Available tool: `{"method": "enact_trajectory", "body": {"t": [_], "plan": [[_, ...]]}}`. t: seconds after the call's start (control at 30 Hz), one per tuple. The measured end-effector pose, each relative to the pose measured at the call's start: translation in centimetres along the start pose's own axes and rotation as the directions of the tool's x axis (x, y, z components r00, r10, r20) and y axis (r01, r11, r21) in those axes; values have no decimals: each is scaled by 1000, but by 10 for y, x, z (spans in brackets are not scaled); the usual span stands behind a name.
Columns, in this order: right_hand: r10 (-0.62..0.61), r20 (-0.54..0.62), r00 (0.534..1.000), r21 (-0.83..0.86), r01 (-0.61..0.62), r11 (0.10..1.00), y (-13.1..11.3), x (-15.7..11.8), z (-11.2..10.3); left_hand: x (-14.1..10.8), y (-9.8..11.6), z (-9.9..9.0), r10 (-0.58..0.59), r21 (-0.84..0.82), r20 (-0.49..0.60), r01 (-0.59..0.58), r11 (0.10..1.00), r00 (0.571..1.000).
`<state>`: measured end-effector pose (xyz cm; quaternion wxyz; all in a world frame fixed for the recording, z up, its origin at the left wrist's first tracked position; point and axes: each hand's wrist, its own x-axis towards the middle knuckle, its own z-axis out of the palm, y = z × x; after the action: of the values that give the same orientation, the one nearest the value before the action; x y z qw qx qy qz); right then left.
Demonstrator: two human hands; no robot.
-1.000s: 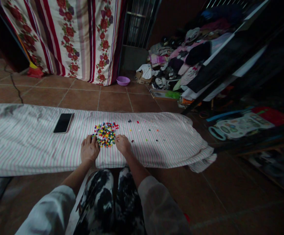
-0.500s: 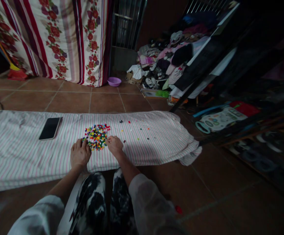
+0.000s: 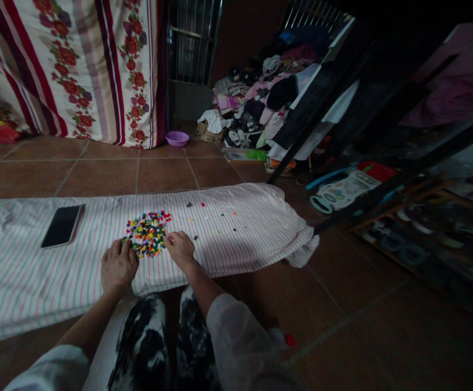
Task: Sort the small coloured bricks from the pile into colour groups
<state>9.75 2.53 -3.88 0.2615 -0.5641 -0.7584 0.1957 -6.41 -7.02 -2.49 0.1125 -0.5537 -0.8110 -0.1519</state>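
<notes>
A heap of tiny multicoloured plastic pieces (image 3: 149, 232), perhaps toy bricks, lies on a striped cloth (image 3: 236, 239). My left hand (image 3: 119, 265) rests palm down at the heap's lower left edge, its fingers stretched out and touching the nearest pieces. At the right edge of the heap, my right hand (image 3: 180, 250) has thumb and fingertips pinched together; whatever is between them is too small to make out. Single pieces lie spread out to the right of that hand, among them a dark one (image 3: 189, 205), a red one (image 3: 202, 205) and an orange one (image 3: 234, 213).
A dark-screened phone (image 3: 62, 226) lies on the cloth to the left. Beyond, on the tiled floor, stand a purple basin (image 3: 177, 139) and a large pile of clothes (image 3: 256, 103). A floral curtain (image 3: 93, 70) hangs at the back. Shoes fill a rack (image 3: 435, 217) on the right.
The camera has turned somewhat to the right, so everything sits further left in the picture. Both hands stay at the heap in nearly the same pose.
</notes>
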Motion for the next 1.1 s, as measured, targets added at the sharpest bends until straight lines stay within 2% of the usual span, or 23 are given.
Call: {"method": "enact_trajectory", "body": {"t": [0.27, 0.47, 0.67, 0.9, 1.0, 1.1], "plan": [[-14, -12, 1000, 221, 16, 975, 11, 2, 3, 0, -1, 1, 4, 22, 11, -4, 1000, 1000], [11, -23, 1000, 448, 1, 894, 21, 1, 4, 0, -2, 3, -11, 20, 16, 11, 1000, 1000], [54, -54, 997, 527, -18, 850, 28, -1, -2, 0, -2, 2, 3, 23, 5, -3, 1000, 1000], [68, -150, 986, 485, 14, 874, 46, -1, -34, -1, -3, 4, 7, 22, -13, -7, 1000, 1000], [133, -222, 966, 463, -16, 886, 66, 3, -55, -1, -3, 5, 12, 16, -16, -12, 1000, 1000], [230, -319, 920, 419, -81, 904, 96, 11, -78, -1, -3, 4, 15, 14, -18, -15, 1000, 1000]]}}
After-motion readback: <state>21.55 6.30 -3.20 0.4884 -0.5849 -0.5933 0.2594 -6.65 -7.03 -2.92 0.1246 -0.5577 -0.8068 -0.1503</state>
